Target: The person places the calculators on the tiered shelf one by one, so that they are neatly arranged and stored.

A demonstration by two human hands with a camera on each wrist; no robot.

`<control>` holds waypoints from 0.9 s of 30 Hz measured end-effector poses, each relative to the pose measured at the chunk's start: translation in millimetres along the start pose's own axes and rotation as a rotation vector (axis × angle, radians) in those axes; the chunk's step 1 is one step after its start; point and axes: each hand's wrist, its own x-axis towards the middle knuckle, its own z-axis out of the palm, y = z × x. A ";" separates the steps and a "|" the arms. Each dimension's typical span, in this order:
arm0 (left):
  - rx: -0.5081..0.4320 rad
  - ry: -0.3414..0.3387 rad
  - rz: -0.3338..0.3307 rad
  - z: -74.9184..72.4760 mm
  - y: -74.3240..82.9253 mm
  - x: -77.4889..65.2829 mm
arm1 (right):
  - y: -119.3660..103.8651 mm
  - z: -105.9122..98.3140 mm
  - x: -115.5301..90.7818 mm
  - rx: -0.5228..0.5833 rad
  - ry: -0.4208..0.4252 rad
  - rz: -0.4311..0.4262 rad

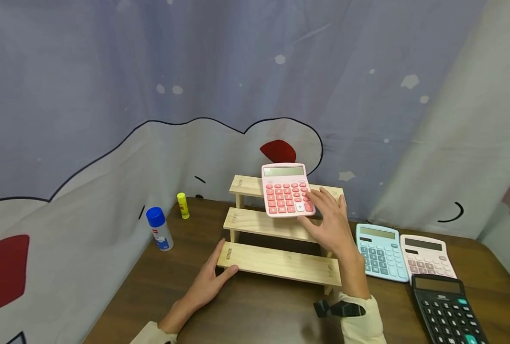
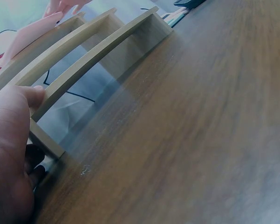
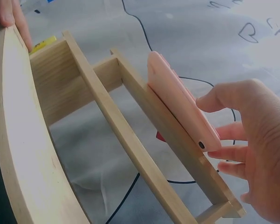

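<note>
A pink calculator [image 1: 287, 191] lies on the top step of a three-step wooden stand [image 1: 280, 263], overhanging forward above the middle step. My right hand [image 1: 332, 224] is at its lower right corner, with relaxed, nearly straight fingers touching the right side and the thumb near the bottom edge. From the right wrist view, the calculator [image 3: 179, 98] leans out from the top plank, one dark foot [image 3: 201, 145] showing near the fingertips. My left hand [image 1: 207, 282] grips the left end of the lowest step, thumb over the plank and the other fingers around its side, partly hidden.
Right of the stand lie a blue calculator [image 1: 381, 251], a pale pink one [image 1: 427, 255] and a black one [image 1: 448, 306]. On the left stand a blue-capped bottle [image 1: 161, 231] and a yellow glue stick [image 1: 183, 205]. A patterned curtain [image 1: 220, 71] hangs behind the wooden table [image 1: 263, 310].
</note>
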 end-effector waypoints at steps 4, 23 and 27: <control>0.008 0.002 0.001 0.0 0.3 0.5 | -0.4 1.0 0.0 -0.003 -0.006 0.000; 0.010 0.006 -0.004 -0.1 0.8 -0.8 | -4.8 15.8 2.8 0.059 0.051 -0.040; 0.009 0.006 0.005 0.1 -0.1 -0.5 | -5.6 17.7 2.3 0.064 0.059 -0.033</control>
